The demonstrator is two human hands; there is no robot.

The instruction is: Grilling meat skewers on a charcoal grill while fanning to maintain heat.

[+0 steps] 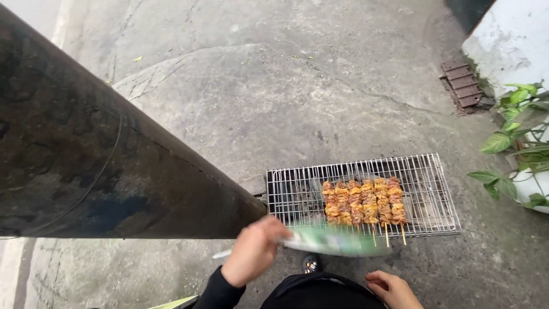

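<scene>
My left hand (254,250) grips a flat green fan (337,241) that shows as a blur along the near edge of a wire grill (426,183). Several meat skewers (364,201) lie side by side in the middle of the grill, their wooden ends pointing toward me. My right hand (392,288) rests low by my knee, fingers loosely curled, holding nothing. My dark-clothed legs fill the bottom centre of the view.
A thick dark pole (86,154) slants across the left half, its base beside the grill. The ground is cracked concrete. A leafy green plant (514,143) stands at the right, by a white wall and a rusty drain grate (463,84).
</scene>
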